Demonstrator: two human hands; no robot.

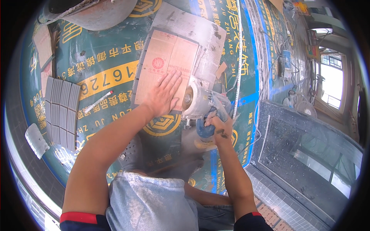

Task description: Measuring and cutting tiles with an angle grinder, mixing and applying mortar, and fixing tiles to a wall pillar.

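Observation:
My left hand [165, 93] lies flat, fingers out, on a tan board [167, 50] with red printing. The board rests on a dusty grey sheet [208, 34], over the green printed floor covering [104, 50]. Along the board's right edge sits a hand-held cutting machine [199, 99] with a round blade facing the board. My right hand [219, 125] grips its blue handle [204, 128], dirt showing on the skin. A haze blurs the area below the machine.
Grey strip tiles [61, 109], a white marker [97, 102] and brown offcuts [43, 50] lie left. A bucket [88, 19] stands top left. Right are a long measuring strip [239, 46], cables, a fan [302, 112], a dark glass panel [293, 161] and a bright opening [331, 84].

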